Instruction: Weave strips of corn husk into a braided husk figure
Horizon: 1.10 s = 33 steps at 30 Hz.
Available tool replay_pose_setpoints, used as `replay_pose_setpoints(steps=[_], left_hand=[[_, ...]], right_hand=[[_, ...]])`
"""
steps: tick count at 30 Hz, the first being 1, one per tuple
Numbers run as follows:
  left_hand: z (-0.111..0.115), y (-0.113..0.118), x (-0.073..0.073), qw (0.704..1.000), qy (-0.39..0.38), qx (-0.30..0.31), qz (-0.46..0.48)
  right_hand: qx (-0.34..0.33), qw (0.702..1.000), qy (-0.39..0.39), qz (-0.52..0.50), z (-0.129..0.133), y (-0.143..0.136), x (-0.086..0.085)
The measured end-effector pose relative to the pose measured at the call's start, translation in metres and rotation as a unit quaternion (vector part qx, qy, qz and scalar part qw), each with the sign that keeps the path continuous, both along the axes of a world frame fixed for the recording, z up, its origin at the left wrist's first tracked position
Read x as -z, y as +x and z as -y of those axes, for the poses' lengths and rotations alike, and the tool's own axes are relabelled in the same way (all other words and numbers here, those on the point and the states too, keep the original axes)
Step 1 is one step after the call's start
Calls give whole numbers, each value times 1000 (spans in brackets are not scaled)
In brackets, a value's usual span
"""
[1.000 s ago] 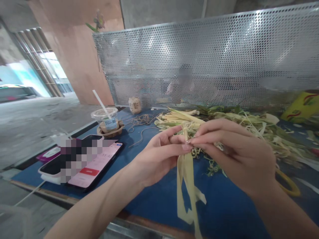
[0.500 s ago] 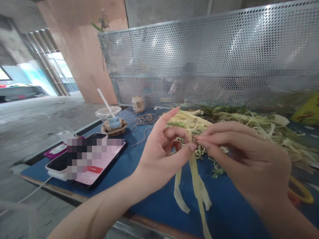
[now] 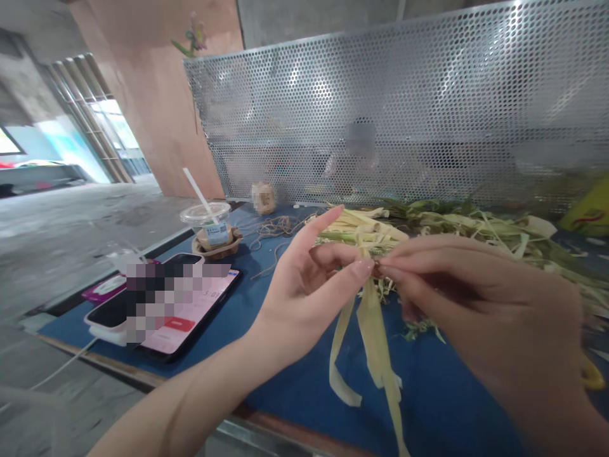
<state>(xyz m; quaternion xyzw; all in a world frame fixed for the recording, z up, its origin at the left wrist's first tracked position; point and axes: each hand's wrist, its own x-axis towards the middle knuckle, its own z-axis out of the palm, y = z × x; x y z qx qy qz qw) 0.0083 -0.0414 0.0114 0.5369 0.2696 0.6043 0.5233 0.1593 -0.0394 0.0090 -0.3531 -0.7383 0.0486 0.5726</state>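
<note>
In front of me, above the blue table, my left hand (image 3: pixel 309 292) pinches pale yellow-green corn husk strips (image 3: pixel 372 336) between thumb and curled fingers, its index finger pointing up. Long ends of the husk hang below the thumb. My right hand (image 3: pixel 476 298) meets the left from the other side, thumb and fingertips pinched on something small and brownish right beside the husk. What it is I cannot make out. Behind the hands lies a pile of loose corn husks (image 3: pixel 495 225), partly hidden by the right hand.
Tangled twine (image 3: pixel 276 227) lies left of the husks, near a small pale ball-shaped object (image 3: pixel 263 198). A plastic cup with a straw (image 3: pixel 209 222) sits in a cardboard holder. Two phones (image 3: pixel 190 311) rest at the left. A perforated metal panel (image 3: pixel 380 95) stands along the back.
My right hand has shifted slightly right and turned a little. The hanging husk strips have swung and spread wider. My left hand stays nearly in place, still pinching.
</note>
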Motion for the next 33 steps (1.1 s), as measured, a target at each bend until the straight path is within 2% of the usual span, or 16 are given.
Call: replay_pose_setpoints(steps=[8, 16, 22, 25, 30, 33], left_hand=[[-3, -1, 2, 1000, -9, 3, -16], [-5, -4, 3, 997, -24, 72, 15], [-7, -8, -1, 975, -136, 169, 36], [-7, -9, -4, 961, -192, 193, 39], [-7, -11, -5, 943, -243, 224, 32], [-7, -12, -5, 935, -251, 246, 41]], right_hand=[[-21, 998, -33, -40, -1, -2, 1], [-144, 978, -115, -102, -2, 1, 0], [-208, 953, -156, -158, -3, 1, 0], [-227, 946, -174, -155, -4, 2, 0], [-294, 940, -151, -90, -7, 5, 0], [-280, 954, -95, -51, -10, 9, -1]])
